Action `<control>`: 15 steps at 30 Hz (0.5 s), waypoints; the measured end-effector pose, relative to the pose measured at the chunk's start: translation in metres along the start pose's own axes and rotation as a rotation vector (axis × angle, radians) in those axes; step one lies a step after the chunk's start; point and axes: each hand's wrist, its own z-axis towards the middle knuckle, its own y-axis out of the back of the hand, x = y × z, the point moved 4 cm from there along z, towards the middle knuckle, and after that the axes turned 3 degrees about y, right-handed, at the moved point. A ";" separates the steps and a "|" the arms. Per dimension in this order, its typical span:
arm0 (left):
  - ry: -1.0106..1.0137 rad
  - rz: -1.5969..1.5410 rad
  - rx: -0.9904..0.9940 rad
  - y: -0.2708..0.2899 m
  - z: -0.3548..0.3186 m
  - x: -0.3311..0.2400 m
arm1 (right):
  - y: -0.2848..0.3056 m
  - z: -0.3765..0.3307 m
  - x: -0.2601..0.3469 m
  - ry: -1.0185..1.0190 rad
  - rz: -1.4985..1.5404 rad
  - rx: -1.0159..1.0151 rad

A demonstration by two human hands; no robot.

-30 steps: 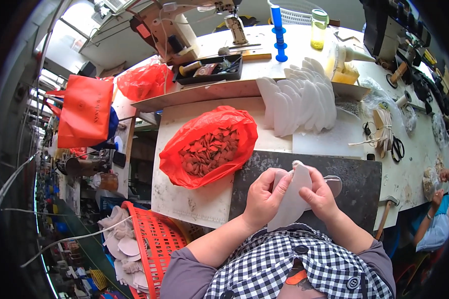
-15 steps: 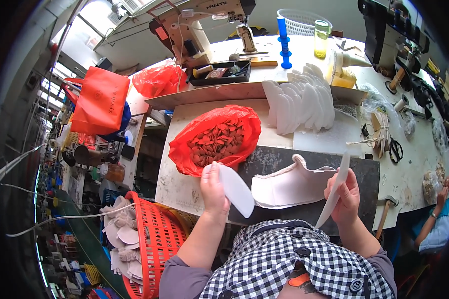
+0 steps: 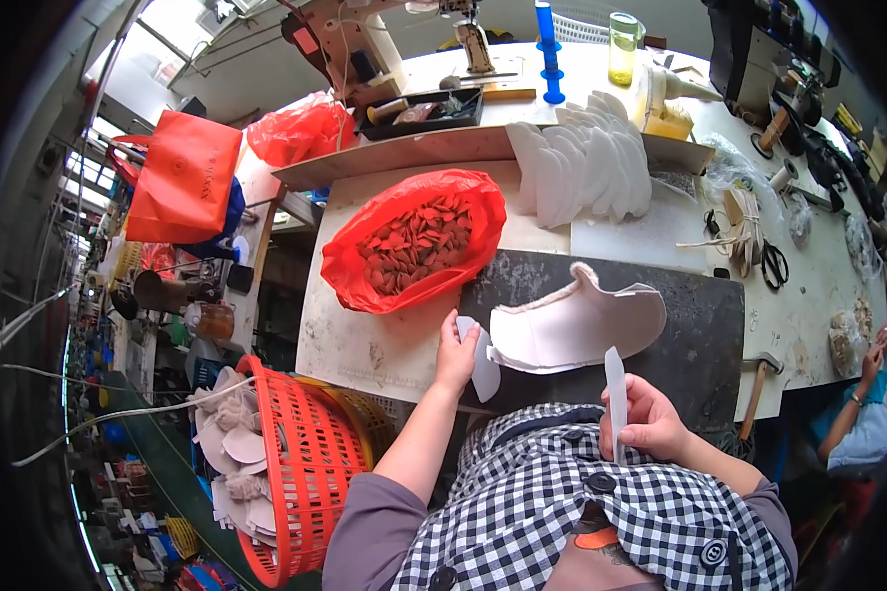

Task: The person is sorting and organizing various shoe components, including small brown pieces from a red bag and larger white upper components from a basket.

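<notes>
My left hand [image 3: 454,357] is closed on a thin white curved sheet [image 3: 484,376], just left of a pale, fleece-edged shoe upper [image 3: 574,323]. A second white sheet [image 3: 615,402], seen nearly edge-on, is pinched in my right hand [image 3: 652,422], close to my checked apron. The upper lies on a dark board [image 3: 695,330], between my two hands and a little beyond them. A fan of similar white sheets [image 3: 586,167] is stacked at the back of the worktop.
Left of the board, a red plastic bag [image 3: 340,258] holds many small reddish pieces. A red basket [image 3: 310,463] of pale cut pieces stands at lower left. Scissors [image 3: 775,266] and a hammer [image 3: 756,394] lie at right. Another person's hand [image 3: 872,364] shows at far right.
My left hand has moved right and slightly down beside the upper, its sheet now turned more edge-on. My right hand has come down and left, nearer the apron, still holding its sheet.
</notes>
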 end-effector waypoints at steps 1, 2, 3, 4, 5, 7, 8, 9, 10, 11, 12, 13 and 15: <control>-0.004 0.073 0.003 -0.003 -0.003 -0.003 | 0.003 0.002 0.000 0.085 -0.035 -0.034; -0.056 0.096 -0.020 -0.001 -0.001 -0.001 | 0.003 0.004 0.003 0.154 0.032 -0.111; -0.042 0.091 -0.020 0.002 -0.006 0.005 | 0.004 0.005 0.008 0.223 0.098 -0.188; -0.141 0.316 -0.098 0.007 -0.013 0.005 | 0.018 0.006 0.006 0.228 0.188 -0.193; -0.244 0.547 -0.169 0.009 -0.020 -0.004 | 0.026 0.010 0.008 0.272 0.193 -0.240; -0.253 0.454 -0.179 0.009 -0.034 -0.023 | 0.035 0.017 0.015 0.311 -0.006 -0.271; -0.465 0.541 -0.219 0.005 -0.051 -0.052 | 0.039 0.020 0.021 0.306 -0.004 -0.280; -0.679 0.625 -0.255 0.000 -0.070 -0.079 | 0.043 0.022 0.027 0.274 -0.238 -0.305; -0.846 0.627 -0.114 -0.009 -0.090 -0.097 | 0.044 0.023 0.030 0.235 -0.471 -0.321; -1.009 0.621 0.030 -0.020 -0.110 -0.109 | 0.046 0.026 0.029 0.214 -0.459 -0.318; -1.143 0.653 0.248 -0.034 -0.126 -0.117 | 0.048 0.029 0.028 0.179 -0.436 -0.285; -1.226 0.803 0.320 -0.047 -0.133 -0.117 | 0.050 0.031 0.024 0.145 -0.414 -0.253; -1.039 1.099 0.206 -0.059 -0.118 -0.100 | 0.055 0.036 0.011 0.112 -0.309 -0.245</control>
